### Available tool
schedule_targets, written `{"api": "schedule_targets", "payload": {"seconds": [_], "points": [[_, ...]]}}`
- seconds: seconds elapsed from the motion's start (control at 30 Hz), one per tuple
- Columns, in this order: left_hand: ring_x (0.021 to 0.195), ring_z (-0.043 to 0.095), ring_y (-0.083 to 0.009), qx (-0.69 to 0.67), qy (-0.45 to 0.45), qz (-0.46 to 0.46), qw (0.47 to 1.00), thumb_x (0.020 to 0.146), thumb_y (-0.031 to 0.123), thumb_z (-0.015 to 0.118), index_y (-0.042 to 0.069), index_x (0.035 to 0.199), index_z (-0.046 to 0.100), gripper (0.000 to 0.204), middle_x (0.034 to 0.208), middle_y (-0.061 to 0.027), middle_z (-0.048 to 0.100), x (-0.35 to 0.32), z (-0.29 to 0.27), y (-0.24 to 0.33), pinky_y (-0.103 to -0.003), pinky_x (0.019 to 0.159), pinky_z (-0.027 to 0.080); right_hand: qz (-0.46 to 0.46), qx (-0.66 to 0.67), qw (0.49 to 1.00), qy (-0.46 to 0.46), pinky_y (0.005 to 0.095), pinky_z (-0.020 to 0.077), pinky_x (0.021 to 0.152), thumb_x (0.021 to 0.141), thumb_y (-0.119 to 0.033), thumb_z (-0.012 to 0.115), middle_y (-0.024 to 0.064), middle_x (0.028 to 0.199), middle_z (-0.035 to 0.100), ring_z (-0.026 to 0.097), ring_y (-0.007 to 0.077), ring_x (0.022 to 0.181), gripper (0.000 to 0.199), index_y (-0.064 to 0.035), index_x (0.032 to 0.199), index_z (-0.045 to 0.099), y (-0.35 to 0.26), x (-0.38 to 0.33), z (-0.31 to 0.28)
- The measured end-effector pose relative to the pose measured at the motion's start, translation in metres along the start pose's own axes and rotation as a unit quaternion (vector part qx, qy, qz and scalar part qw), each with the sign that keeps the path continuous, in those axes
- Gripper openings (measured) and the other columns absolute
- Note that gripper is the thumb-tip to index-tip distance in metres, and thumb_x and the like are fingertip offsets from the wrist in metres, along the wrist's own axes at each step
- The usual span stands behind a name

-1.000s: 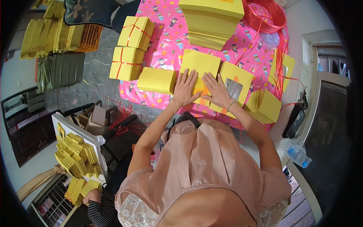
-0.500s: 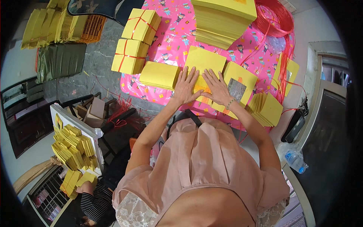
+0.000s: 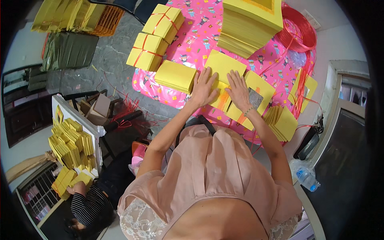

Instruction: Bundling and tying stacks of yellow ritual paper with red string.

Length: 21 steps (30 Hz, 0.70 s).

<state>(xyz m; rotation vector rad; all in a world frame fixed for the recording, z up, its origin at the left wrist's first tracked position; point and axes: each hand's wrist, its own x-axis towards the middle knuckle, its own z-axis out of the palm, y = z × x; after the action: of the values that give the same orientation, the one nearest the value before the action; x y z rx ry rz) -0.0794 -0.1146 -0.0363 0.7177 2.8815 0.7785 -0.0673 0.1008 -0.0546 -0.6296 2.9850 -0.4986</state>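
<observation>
The yellow paper sheet [image 3: 222, 93], likely light, limp and best pinched at an edge, is lying on the pink table cover [image 3: 192, 44] under the flat, unclenched left hand [image 3: 204, 88] and right hand [image 3: 239, 90], with a tall paper stack [image 3: 250, 24] sitting beyond the fingertips.

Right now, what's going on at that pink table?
A person presses both hands flat on yellow paper sheets spread over the pink table: left hand and right hand lie side by side, fingers spread. A tall yellow stack and red string sit beyond, tied bundles at the left edge. Another person lower left handles similar yellow paper.
</observation>
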Motion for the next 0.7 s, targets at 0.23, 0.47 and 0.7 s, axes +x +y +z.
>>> {"api": "schedule_targets", "payload": {"seconds": [0.23, 0.47, 0.7], "points": [[0.087, 0.058, -0.0329, -0.263, 0.199, -0.156, 0.931, 0.084, 0.012, 0.067, -0.004, 0.117, 0.046, 0.042, 0.103, -0.0207, 0.053, 0.01, 0.026, 0.041, -0.039, 0.078, 0.05, -0.06, -0.018, 0.992, 0.107, 0.0441, 0.0397, 0.106, 0.088, -0.018, 0.064, 0.014, 0.136, 0.052, 0.049, 0.0306, 0.127, 0.046, -0.0039, 0.13, 0.053, 0.017, 0.004, 0.006], [0.071, 0.066, -0.0171, -0.601, 0.16, -0.397, 0.674, 0.086, 0.016, 0.071, -0.002, 0.115, 0.044, 0.043, 0.091, -0.0097, 0.063, 0.045, 0.038, 0.035, -0.028, 0.06, 0.055, -0.094, -0.012, 0.983, 0.155, 0.0447, 0.0451, 0.1, 0.088, -0.014, 0.064, 0.013, 0.116, 0.066, 0.062, 0.0276, 0.11, 0.035, -0.0027, 0.121, 0.061, 0.008, 0.006, -0.017], [0.07, 0.067, -0.017, -0.601, 0.208, -0.346, 0.689, 0.086, 0.003, 0.067, 0.0, 0.117, 0.044, 0.039, 0.093, -0.0112, 0.065, 0.024, -0.011, 0.008, -0.027, 0.053, 0.058, -0.104, 0.045, 0.983, 0.145, 0.0491, 0.0386, 0.106, 0.084, -0.013, 0.067, 0.0113, 0.127, 0.06, 0.056, 0.0279, 0.12, 0.044, -0.0055, 0.126, 0.058, -0.035, 0.016, -0.042]]}}
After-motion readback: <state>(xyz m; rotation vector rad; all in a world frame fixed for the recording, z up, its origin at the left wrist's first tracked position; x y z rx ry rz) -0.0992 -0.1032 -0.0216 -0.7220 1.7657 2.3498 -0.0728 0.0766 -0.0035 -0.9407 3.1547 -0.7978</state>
